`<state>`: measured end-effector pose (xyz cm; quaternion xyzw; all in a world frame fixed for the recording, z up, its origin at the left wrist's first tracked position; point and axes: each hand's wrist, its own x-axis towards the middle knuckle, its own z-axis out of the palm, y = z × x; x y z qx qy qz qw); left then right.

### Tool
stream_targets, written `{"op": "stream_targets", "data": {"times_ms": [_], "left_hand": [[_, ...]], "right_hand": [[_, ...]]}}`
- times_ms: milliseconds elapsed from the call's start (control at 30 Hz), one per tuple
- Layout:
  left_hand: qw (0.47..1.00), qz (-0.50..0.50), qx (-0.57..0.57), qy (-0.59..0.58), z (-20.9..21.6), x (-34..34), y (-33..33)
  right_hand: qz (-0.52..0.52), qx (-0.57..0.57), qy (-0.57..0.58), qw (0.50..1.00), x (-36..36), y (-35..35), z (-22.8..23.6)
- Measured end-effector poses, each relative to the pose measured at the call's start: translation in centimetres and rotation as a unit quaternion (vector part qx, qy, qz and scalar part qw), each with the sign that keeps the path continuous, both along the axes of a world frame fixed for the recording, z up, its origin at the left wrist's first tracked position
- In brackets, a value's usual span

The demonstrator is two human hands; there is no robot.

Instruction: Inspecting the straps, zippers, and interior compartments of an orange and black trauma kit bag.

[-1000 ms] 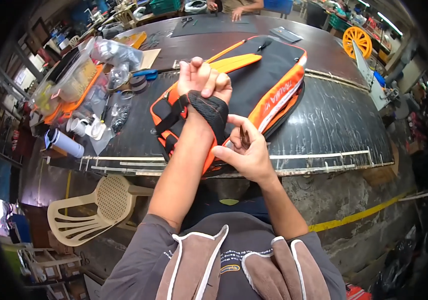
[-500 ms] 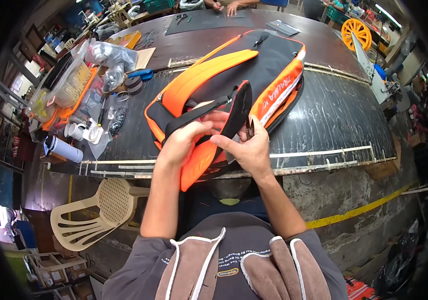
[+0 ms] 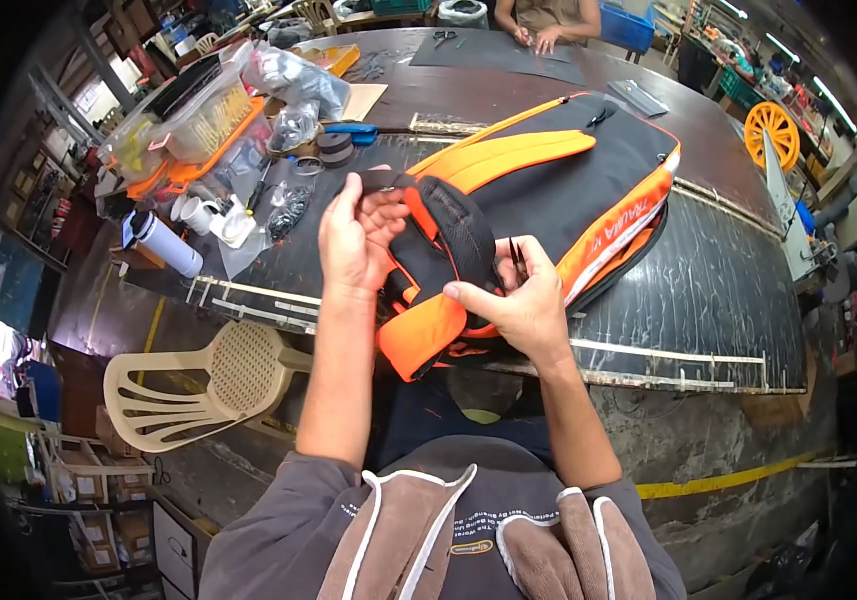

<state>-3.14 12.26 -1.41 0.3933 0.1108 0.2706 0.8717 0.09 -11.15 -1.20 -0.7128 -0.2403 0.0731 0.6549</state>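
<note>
Pinching the edge of a curved padded shoulder strap of black mesh and bright orange fabric (image 3: 463,225), the right hand (image 3: 530,303) presses thumb against fingers while also carrying a slim, dark, metal-looking pointed tool (image 3: 517,258), tips up. The left hand (image 3: 353,248) is palm up, its fingers loosely curled beside a black webbing band (image 3: 385,181); I cannot tell whether they grip it. The strap arches between the hands, above the near end of a large orange-and-black fabric backpack (image 3: 558,165) lying on a dark, scuffed tabletop (image 3: 703,290). The tool's points stand close to the mesh, so a sudden twist could nick it; a loose left hold could let the webbing slip. The right fingertips are hidden behind the strap, which also covers part of the backpack's near end.
</note>
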Motion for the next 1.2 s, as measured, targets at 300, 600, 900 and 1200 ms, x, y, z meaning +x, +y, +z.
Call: {"op": "stream_targets", "data": {"times_ms": [300,600,900,1200], "left_hand": [[0.996,-0.059,-0.07,-0.008,-3.3,1.3,0.2],[0.994,-0.02,0.107,0.034,0.3,1.3,-2.4],[0.964,-0.119,0.235,0.014,4.8,5.3,-7.3],[0.981,-0.096,0.166,-0.007,2.7,6.0,-6.4]], "right_hand": [[0.006,-0.001,-0.032,0.999,-0.8,-0.2,-0.6],[0.049,0.107,-0.013,0.993,-0.2,-1.0,-3.0],[0.063,0.173,0.184,0.966,1.5,-3.5,-3.2],[0.105,0.204,0.205,0.952,2.0,-4.7,-5.1]]}}
